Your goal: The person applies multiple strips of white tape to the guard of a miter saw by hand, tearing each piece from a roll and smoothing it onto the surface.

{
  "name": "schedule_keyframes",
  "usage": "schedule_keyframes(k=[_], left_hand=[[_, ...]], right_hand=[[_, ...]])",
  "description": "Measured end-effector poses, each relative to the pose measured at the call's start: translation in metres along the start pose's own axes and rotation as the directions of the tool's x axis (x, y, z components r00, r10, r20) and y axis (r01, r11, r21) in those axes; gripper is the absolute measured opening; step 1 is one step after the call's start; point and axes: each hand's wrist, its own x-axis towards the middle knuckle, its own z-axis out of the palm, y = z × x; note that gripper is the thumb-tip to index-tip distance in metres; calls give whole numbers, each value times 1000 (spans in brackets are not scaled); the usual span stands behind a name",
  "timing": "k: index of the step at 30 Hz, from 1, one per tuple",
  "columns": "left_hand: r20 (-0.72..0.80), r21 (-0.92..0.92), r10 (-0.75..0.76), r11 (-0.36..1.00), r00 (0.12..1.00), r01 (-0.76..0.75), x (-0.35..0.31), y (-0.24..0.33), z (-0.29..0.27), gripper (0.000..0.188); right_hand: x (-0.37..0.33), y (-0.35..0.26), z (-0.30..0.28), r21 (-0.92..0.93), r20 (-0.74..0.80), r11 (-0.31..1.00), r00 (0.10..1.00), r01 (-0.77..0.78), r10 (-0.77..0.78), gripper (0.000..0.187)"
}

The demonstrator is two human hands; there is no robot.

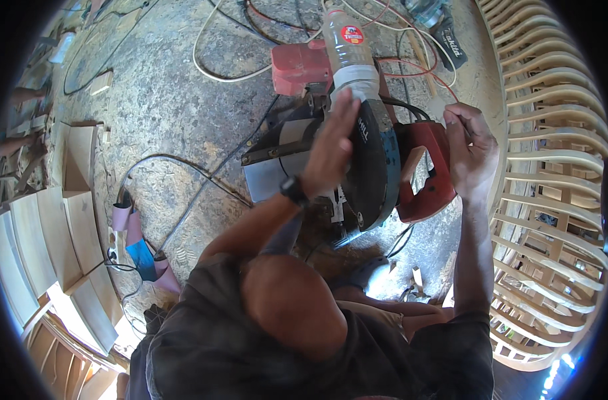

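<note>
A mitre saw (377, 160) with a black blade guard and a red loop handle (427, 207) stands on the floor in front of me. A clear plastic bottle (347, 57) is fixed at its top with pale tape (355, 77). My left hand (334, 143), with a dark watch on the wrist, is over the saw's left side, beside the guard; its fingers are stretched out and slightly blurred. Just right of the red handle, my right hand (474, 150) has thumb and fingers pressed together. Whatever it may be pinching is too small to make out.
Curved wooden slats (537, 173) stand in a long row at the right. Wooden boards (54, 233) lie stacked at the left, near a power strip (119, 247). Cables (204, 57) wind over the dusty floor. Another person's limbs (20, 143) show at the far left.
</note>
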Motion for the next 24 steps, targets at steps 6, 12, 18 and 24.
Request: schedule_keyframes(k=[6, 12, 18, 24], left_hand=[[89, -19, -253, 967, 963, 256, -35, 7, 10, 65], [16, 115, -409, 907, 912, 405, -25, 0, 10, 61], [2, 151, -419, 898, 908, 414, -2, -17, 7, 61], [-15, 169, -520, 840, 854, 515, -18, 13, 10, 61]], right_hand=[[-3, -9, -2, -62, 10, 997, 999, -37, 37, 13], [-2, 0, 3, 27, 33, 1000, 999, 6, -7, 14], [-1, -5, 3, -27, 19, 999, 999, 32, -32, 14], [-2, -16, 3, -242, -18, 960, 989, 138, -147, 18]])
